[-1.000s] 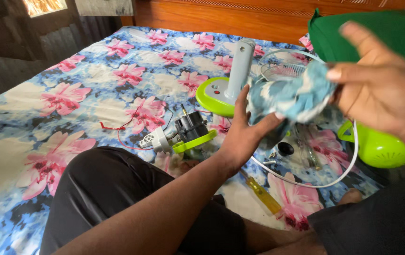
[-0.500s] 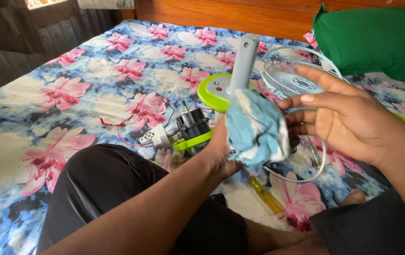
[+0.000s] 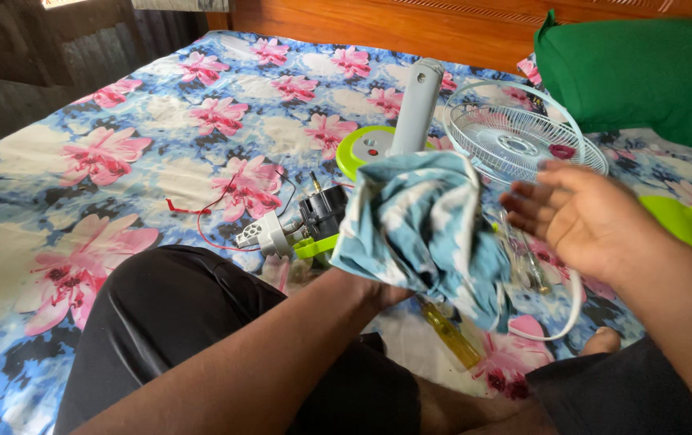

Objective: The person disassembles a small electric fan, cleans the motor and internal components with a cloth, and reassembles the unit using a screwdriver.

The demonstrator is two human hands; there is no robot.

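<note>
Right hand (image 3: pixel 583 221) has come off the blue-and-white cloth (image 3: pixel 422 229) — fingers spread, empty — while I note my left hand (image 3: pixel 378 290), mostly hidden beneath, alone grips it.

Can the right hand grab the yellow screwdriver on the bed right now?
Probably yes. The right hand is open and holds nothing, and the yellow screwdriver lies just below it on the flowered sheet. The blue and white cloth in the left hand hangs over its top end, but the handle shows.

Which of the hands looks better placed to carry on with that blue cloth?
Probably the left hand: it already holds the blue-white cloth bunched up. The right hand hangs open beside it, fingers spread, holding nothing.
</note>
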